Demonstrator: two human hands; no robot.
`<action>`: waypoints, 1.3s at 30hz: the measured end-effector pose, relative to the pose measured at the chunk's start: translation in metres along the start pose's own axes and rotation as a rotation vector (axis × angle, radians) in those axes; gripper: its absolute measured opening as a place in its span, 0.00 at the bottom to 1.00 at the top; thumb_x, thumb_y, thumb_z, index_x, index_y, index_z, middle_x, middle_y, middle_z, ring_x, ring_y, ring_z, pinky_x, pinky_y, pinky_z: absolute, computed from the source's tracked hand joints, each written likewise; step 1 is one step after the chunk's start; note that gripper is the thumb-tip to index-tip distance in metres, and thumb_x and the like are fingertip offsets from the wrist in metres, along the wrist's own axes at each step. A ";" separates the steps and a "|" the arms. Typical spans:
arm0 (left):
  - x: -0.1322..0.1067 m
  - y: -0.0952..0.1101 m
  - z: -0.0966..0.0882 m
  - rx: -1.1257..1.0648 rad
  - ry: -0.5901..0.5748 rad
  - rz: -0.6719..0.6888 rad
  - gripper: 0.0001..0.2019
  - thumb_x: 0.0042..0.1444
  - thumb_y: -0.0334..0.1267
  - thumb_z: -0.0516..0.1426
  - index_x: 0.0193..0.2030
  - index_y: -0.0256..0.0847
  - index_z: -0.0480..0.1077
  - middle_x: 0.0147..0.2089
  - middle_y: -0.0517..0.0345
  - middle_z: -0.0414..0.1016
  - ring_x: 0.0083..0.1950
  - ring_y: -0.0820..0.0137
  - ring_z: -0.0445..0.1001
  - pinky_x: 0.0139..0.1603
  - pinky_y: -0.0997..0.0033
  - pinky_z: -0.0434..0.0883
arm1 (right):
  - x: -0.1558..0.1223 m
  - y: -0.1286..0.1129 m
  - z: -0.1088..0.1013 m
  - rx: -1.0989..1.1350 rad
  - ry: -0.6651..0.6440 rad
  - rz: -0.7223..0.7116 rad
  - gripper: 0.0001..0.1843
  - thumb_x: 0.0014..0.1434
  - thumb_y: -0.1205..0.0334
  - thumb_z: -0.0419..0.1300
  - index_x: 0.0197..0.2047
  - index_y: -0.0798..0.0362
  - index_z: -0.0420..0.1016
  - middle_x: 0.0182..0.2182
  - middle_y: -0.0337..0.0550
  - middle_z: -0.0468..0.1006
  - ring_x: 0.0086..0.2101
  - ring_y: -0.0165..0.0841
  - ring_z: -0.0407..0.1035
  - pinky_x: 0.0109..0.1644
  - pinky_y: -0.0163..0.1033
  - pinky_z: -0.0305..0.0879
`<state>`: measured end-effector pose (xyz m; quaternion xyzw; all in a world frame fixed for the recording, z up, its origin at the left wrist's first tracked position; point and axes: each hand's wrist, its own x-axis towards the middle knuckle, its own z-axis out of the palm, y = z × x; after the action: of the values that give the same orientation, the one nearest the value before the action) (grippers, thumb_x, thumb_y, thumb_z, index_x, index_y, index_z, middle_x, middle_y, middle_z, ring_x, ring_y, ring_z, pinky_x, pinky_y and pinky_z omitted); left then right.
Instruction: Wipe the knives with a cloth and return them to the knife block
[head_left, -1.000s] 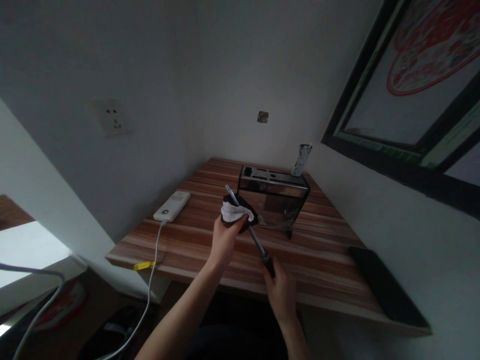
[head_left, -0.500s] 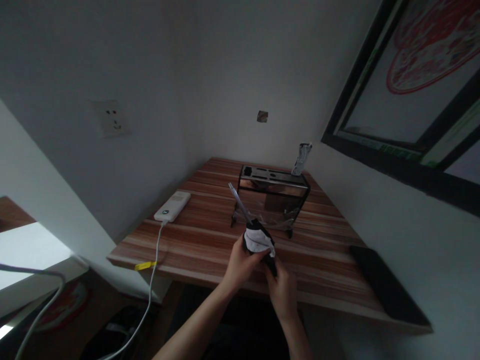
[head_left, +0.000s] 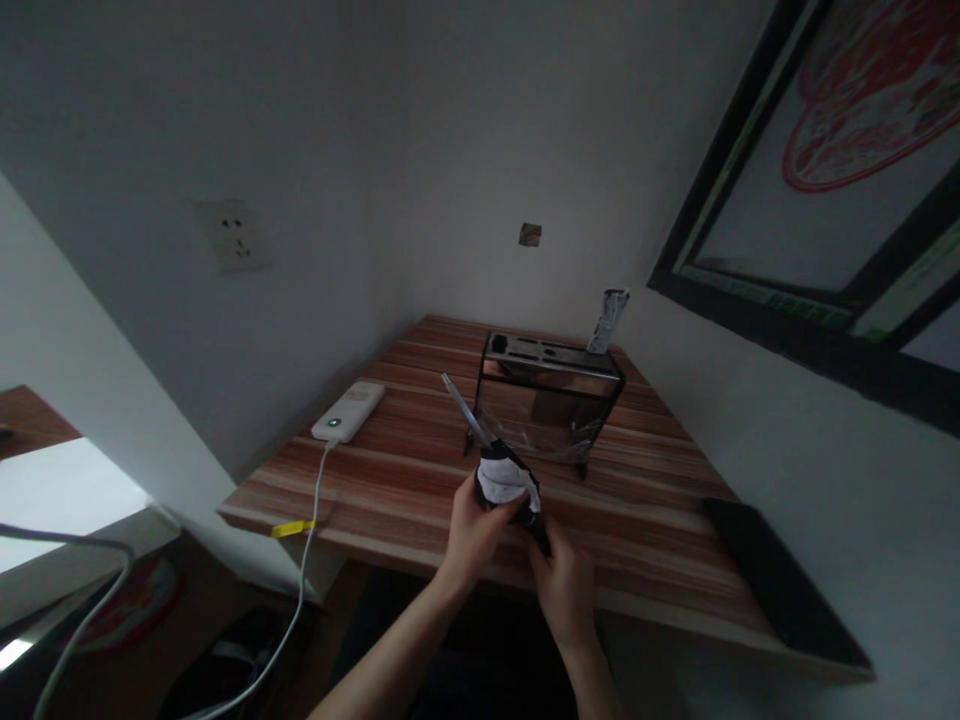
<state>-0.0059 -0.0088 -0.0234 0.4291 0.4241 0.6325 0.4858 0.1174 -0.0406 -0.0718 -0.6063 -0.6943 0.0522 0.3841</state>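
Both hands are on a black-handled tool with a narrow metal blade (head_left: 466, 408), which points up and to the left above the table. Its exact kind cannot be made out. My left hand (head_left: 471, 530) is closed around its upper black part and presses a white cloth or tissue (head_left: 502, 480) against it. Lower down, my right hand (head_left: 561, 580) grips the black end; some of its fingers are hidden. Just beyond stands a slotted rack (head_left: 551, 352) with a dark frame and clear sides. A plastic-wrapped handle (head_left: 607, 320) sticks up from its right end.
The wood-grain table (head_left: 420, 480) fits into a wall corner. On its left lies a white power bank (head_left: 349, 410) with a white cable (head_left: 307, 560) hanging over the edge by a yellow tag (head_left: 292, 528). A black flat object (head_left: 784, 580) lies along the right edge.
The tool has moved slightly left, its blade tilting further left and down. My left hand has shifted left with it, still holding the white cloth or tissue. The view has turned slightly.
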 end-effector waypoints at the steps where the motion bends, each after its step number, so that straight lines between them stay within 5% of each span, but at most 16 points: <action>1: 0.001 0.001 -0.002 -0.007 0.005 -0.004 0.15 0.38 0.36 0.66 0.36 0.35 0.73 0.36 0.50 0.79 0.39 0.62 0.77 0.41 0.67 0.72 | 0.000 0.000 0.000 -0.006 0.006 -0.009 0.17 0.62 0.56 0.49 0.44 0.55 0.75 0.33 0.52 0.81 0.31 0.39 0.77 0.31 0.34 0.66; 15: 0.038 0.025 -0.032 -0.154 0.203 0.128 0.17 0.38 0.39 0.67 0.36 0.34 0.73 0.37 0.52 0.78 0.38 0.68 0.75 0.43 0.71 0.69 | -0.002 -0.002 0.003 -0.173 0.036 -0.110 0.27 0.66 0.47 0.40 0.35 0.54 0.74 0.25 0.47 0.79 0.25 0.35 0.75 0.26 0.33 0.58; 32: 0.075 0.072 -0.054 -0.397 0.250 0.297 0.20 0.36 0.39 0.68 0.38 0.40 0.72 0.37 0.59 0.76 0.40 0.71 0.75 0.45 0.70 0.70 | -0.002 -0.001 0.001 -0.143 0.047 -0.148 0.25 0.66 0.48 0.42 0.34 0.53 0.74 0.25 0.47 0.79 0.26 0.35 0.75 0.28 0.32 0.59; 39: 0.063 0.050 -0.040 -0.383 0.250 0.223 0.16 0.39 0.39 0.67 0.36 0.38 0.73 0.36 0.59 0.76 0.39 0.71 0.74 0.47 0.69 0.69 | -0.003 0.002 0.003 -0.146 0.031 -0.119 0.27 0.66 0.46 0.40 0.36 0.54 0.74 0.27 0.48 0.79 0.28 0.36 0.76 0.28 0.32 0.60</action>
<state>-0.0664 0.0394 0.0213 0.2918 0.3032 0.7992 0.4292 0.1172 -0.0418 -0.0768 -0.5911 -0.7250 -0.0309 0.3522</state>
